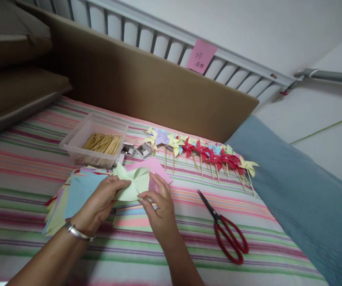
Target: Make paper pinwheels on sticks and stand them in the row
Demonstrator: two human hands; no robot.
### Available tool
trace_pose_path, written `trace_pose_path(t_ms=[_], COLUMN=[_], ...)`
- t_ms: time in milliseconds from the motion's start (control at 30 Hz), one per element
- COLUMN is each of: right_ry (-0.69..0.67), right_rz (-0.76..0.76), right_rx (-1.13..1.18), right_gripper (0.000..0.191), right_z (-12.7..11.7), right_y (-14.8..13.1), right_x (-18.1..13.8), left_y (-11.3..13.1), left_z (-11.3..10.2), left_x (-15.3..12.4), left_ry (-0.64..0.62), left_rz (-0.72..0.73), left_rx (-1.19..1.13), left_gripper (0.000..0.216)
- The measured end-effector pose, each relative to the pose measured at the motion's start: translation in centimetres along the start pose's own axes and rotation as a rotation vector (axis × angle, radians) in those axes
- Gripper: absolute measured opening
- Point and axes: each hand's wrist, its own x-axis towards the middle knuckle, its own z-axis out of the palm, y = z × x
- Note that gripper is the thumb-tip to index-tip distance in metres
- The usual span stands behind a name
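Observation:
Both hands work on a pale green paper pinwheel [133, 182] lying on the striped cloth. My left hand [101, 202], with a silver bracelet on the wrist, pinches the pinwheel's left side at its centre. My right hand [159, 208] pinches its lower right flap with thumb and forefinger. A pink paper sheet [155, 169] lies under and behind the pinwheel. A stack of coloured paper squares [72, 190] sits just left of my left hand.
A clear plastic tub of wooden sticks [99, 145] stands behind the papers, with small staple boxes [136, 150] beside it. A row of finished pinwheels on sticks [206, 153] lies to the right. Red-handled scissors [226, 230] lie right of my right hand. A cardboard sheet [147, 87] leans at the back.

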Motion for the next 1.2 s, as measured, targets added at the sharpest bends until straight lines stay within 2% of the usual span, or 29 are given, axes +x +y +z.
trace_pose_path(t_ms=[133, 333, 767, 1033, 1200], right_ry=[-0.011, 0.049, 0.114, 0.125, 0.077], right_rz=[0.176, 0.350, 0.394, 0.436, 0.404], right_rx=[0.103, 0.147, 0.108, 0.069, 0.049], right_gripper=[0.009, 0.005, 0.008, 0.011, 0.011], right_z=[0.1, 0.5, 0.6, 0.5, 0.4], right_y=[-0.2, -0.3, 0.1, -0.3, -0.2], right_x=[0.2, 0.5, 0.5, 0.7, 0.7], left_y=[-0.3, -0.8, -0.9, -1.2, -1.5], left_z=[0.5, 1.5, 1.9, 1.7, 1.4], left_x=[-0.2, -0.5, -0.7, -0.8, -0.5], left_ry=[-0.042, 0.021, -0.025, -0.128, -0.050], left_rz=[-0.026, -0.075, -0.055, -0.067, -0.050], left_rx=[0.030, 0.098, 0.172, 0.185, 0.240], left_gripper=[0.015, 0.016, 0.023, 0.019, 0.019])
